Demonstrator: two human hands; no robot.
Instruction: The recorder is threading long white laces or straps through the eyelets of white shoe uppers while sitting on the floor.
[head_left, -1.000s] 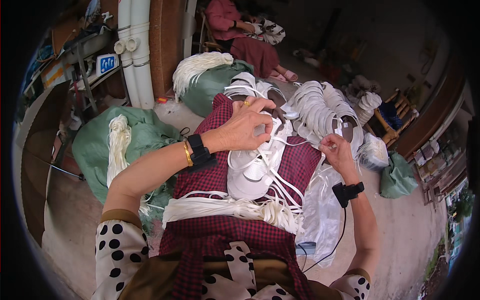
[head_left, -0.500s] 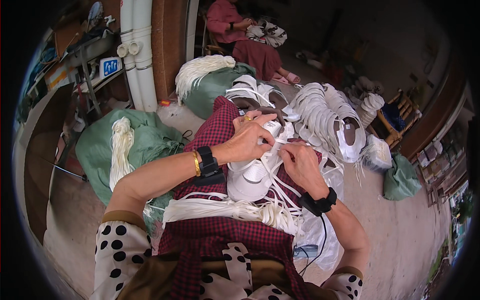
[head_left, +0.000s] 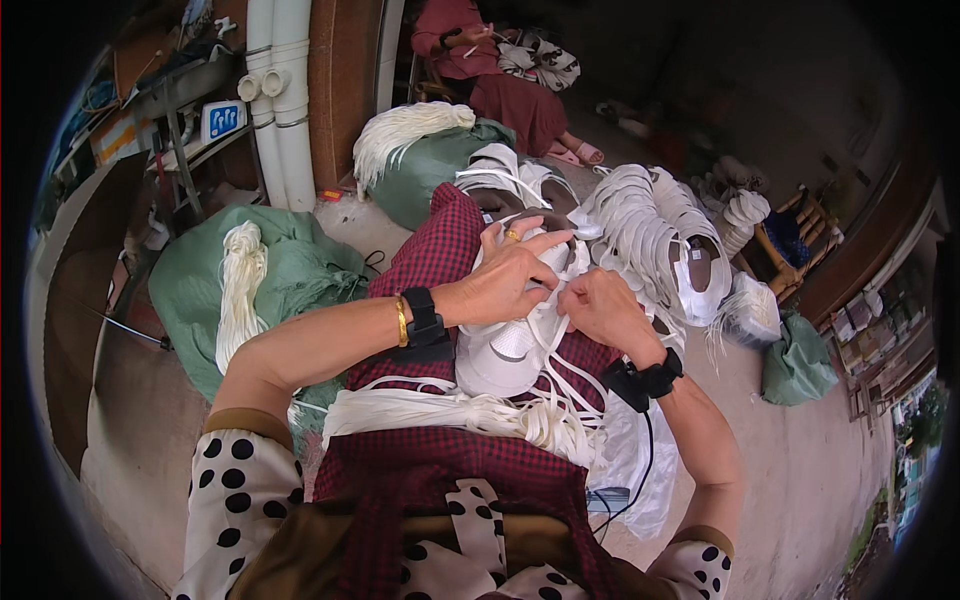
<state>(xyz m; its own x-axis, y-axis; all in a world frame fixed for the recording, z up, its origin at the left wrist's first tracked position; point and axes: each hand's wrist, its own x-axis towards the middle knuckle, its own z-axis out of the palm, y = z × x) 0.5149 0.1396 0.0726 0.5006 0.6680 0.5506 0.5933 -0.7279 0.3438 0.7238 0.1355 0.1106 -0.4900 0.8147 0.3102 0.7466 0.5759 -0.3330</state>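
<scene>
A white shoe upper (head_left: 490, 362) with a perforated toe lies on my checked lap, toe toward me. My left hand (head_left: 510, 280) bends over its lacing area, thumb and forefinger pinched on a flat white shoelace (head_left: 546, 335) while the other fingers stretch over the upper. Close beside it, my right hand (head_left: 605, 312) has its fingertips pressed together on the lace at the upper's right edge. The exact grip points are partly covered by the fingers. A bundle of white laces (head_left: 440, 418) rests across my lap, just below the toe.
Several shoe uppers (head_left: 655, 235) stand stacked in rows at the right. Green sacks (head_left: 300, 270) with lace bundles (head_left: 240, 290) on top lie at the left and behind. A seated person (head_left: 455, 45) works at the back. White pipes (head_left: 290, 110) run up the wall.
My left hand has turned slightly, its outer fingers lifting and spreading over the upper. My right hand has shifted a little left, closer to the left fingertips. The seated person's hand has moved too.
</scene>
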